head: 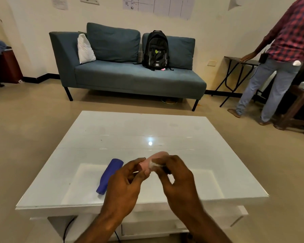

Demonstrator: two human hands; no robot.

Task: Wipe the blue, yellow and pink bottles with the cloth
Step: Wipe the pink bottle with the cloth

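My left hand point(125, 183) holds a pink bottle point(154, 159) above the near part of the white table point(147, 130). My right hand point(177, 174) presses a small white cloth point(154, 164) against the bottle's side, and its fingers hide the bottle's right end. A blue bottle point(109, 175) lies on its side on the table, just left of my left hand and apart from it. No yellow bottle is in view.
A blue sofa point(126, 74) with a black backpack point(155, 50) stands beyond the table. A person in a checked shirt point(277, 55) stands at the right by a folding table point(239, 67). A cable point(67, 230) hangs under the table's front.
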